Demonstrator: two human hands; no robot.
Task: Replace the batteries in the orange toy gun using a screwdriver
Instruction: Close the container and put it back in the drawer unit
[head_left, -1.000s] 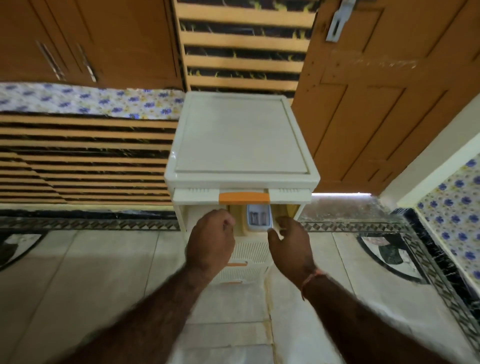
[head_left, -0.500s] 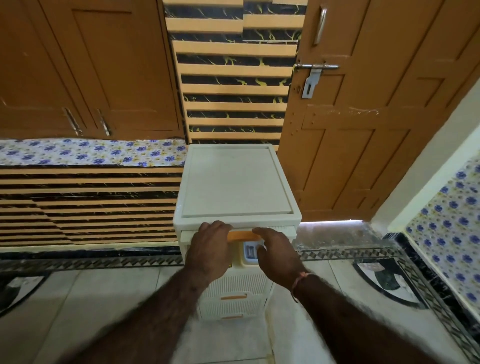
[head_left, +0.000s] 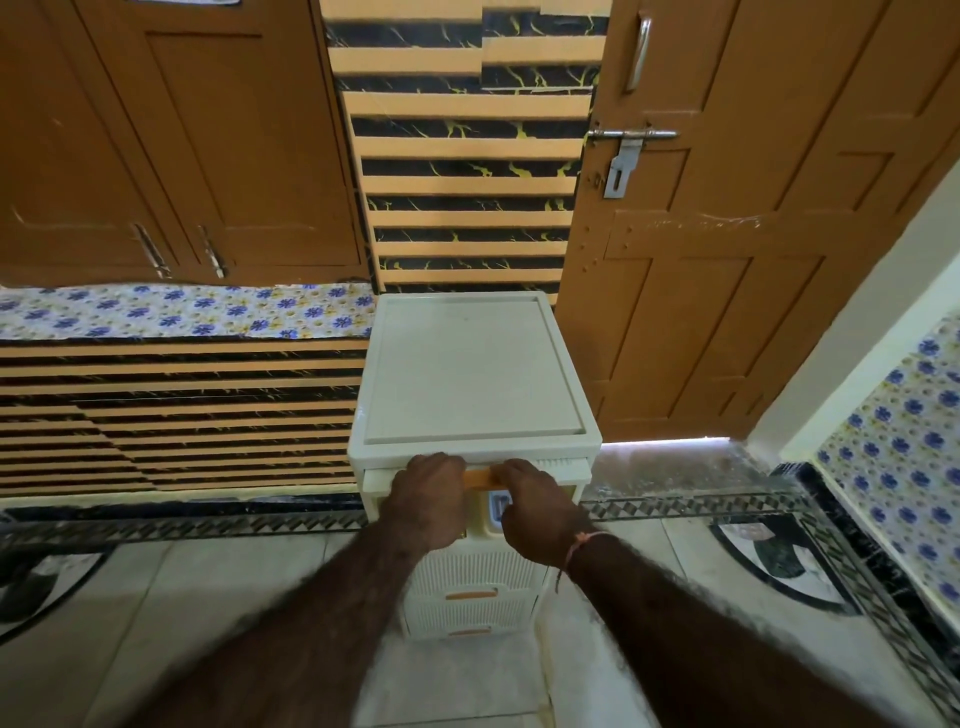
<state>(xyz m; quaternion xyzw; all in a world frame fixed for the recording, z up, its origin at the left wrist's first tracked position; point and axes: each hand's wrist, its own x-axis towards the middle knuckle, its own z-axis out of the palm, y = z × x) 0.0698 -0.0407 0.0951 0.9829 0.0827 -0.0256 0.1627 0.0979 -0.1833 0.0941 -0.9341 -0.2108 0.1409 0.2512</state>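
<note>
My left hand (head_left: 428, 499) curls over the front lip of the top drawer (head_left: 563, 467) of the cream plastic drawer unit (head_left: 472, 374), just left of its orange handle (head_left: 479, 478). My right hand (head_left: 535, 506) hooks the same lip just right of that handle, fingers curled on it. The drawer stands slightly out from the unit. Under it a small blue-and-white thing (head_left: 497, 508) shows between my hands; I cannot tell what it is. The orange toy gun and screwdriver are not in view. I judge the drawer light and a bit flexible, best held at both sides of the handle so it slides straight.
</note>
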